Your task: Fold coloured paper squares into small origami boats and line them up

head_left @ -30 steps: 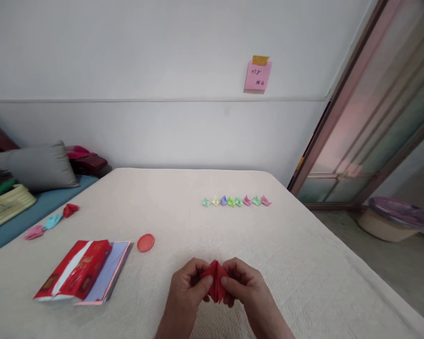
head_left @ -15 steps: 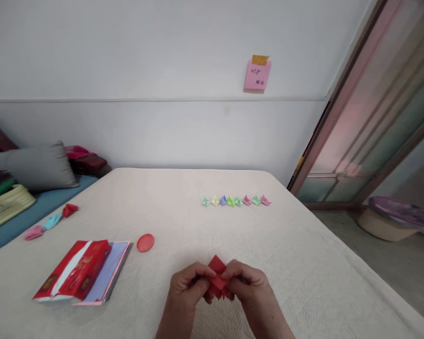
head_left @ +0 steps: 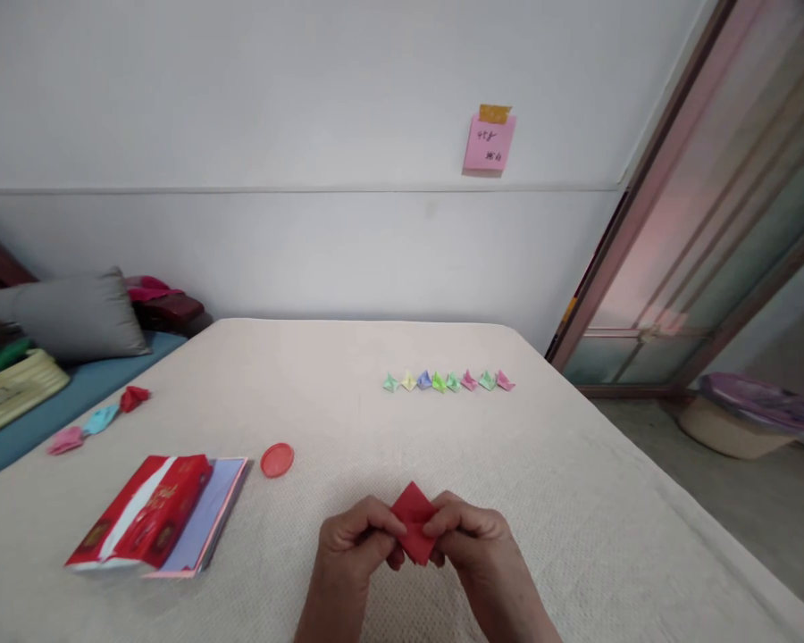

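A small folded piece of red paper (head_left: 414, 527) is pinched between both my hands just above the cream table cover (head_left: 576, 500), near the front edge. My left hand (head_left: 354, 546) grips its left side with fingers curled and thumb on top. My right hand (head_left: 470, 543) grips its right side the same way. The paper's upper corner points away from me; its lower part is hidden by my fingers.
A row of several small coloured paper folds (head_left: 448, 381) lies farther back. A red disc (head_left: 277, 460) and a red packet on a paper stack (head_left: 157, 525) lie at left. Three more folds (head_left: 97, 418) sit near the left edge. A grey pillow (head_left: 73, 313) lies beyond.
The red paper has been turned and pressed flatter between my fingers; its top corner now sticks up more. Both hands dropped slightly toward the table.
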Demonstrator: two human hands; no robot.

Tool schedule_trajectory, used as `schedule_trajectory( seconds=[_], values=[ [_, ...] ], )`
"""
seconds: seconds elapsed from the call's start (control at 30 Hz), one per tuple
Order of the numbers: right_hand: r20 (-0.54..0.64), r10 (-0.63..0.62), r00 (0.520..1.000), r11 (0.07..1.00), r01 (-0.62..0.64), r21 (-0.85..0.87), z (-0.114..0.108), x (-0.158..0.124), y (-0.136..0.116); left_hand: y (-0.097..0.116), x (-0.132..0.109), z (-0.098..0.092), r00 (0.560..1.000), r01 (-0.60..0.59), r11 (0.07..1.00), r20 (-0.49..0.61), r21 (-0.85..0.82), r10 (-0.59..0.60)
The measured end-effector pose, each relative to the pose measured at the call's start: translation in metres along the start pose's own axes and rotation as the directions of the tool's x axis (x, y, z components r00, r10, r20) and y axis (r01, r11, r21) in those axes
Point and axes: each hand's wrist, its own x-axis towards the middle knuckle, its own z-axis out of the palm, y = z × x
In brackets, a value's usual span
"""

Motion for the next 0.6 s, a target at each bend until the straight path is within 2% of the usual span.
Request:
schedule_trajectory(
  seconds=[0.17, 0.33, 0.47, 0.6],
  values=[
    [0.018, -0.013, 1.000, 0.997, 0.014, -0.074, -0.003, 0.002, -0.001, 0.007, -0.001, 0.003, 0.999, 0.027, 0.997, 0.025, 0.075, -0.029],
    [-0.022, -0.061, 0.998, 0.992, 0.058, -0.111, 0.000, 0.002, -0.001, 0.004, 0.001, 0.008, 0.988, 0.136, 0.989, -0.081, 0.062, -0.130],
    [-0.035, -0.073, 0.997, 0.988, 0.067, -0.141, 0.003, -0.001, -0.003, 0.004, 0.003, 0.011, 0.968, 0.247, 0.953, 0.004, 0.173, -0.252],
    [-0.014, -0.045, 0.999, 0.994, 0.043, -0.097, 0.005, -0.001, -0.004, 0.009, 0.005, 0.011, 0.972, 0.233, 0.955, -0.048, 0.181, -0.228]
  ],
)
